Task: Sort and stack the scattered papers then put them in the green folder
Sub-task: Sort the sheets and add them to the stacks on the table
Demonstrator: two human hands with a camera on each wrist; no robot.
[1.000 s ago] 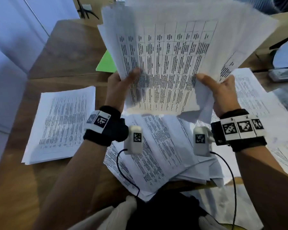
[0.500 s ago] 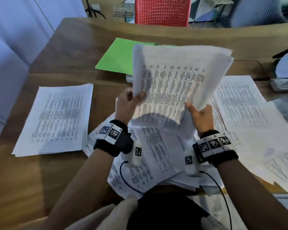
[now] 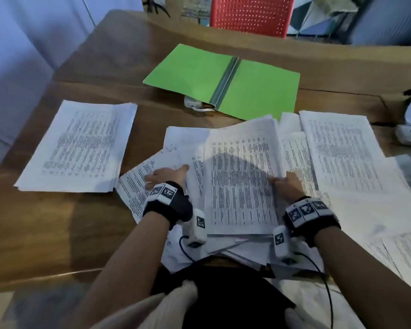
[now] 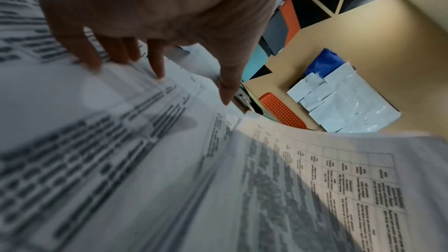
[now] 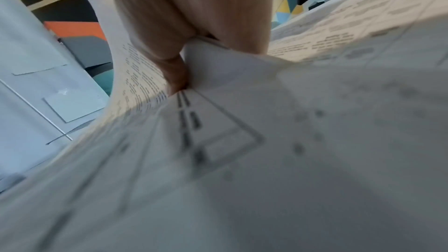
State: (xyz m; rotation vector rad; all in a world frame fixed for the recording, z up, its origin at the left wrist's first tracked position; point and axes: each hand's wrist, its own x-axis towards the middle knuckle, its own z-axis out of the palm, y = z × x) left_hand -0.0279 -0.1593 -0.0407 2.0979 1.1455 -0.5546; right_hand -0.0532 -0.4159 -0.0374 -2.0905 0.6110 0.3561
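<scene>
The limp, slippery sheaf of printed papers (image 3: 241, 176) sags between both hands, right hand (image 3: 285, 186) pinching its three o'clock edge, left hand (image 3: 166, 176) spread flat at nine.

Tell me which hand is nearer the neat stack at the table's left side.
Left. The left hand lies on loose sheets just right of that neat stack; the right hand holds the bundle farther right.
</scene>
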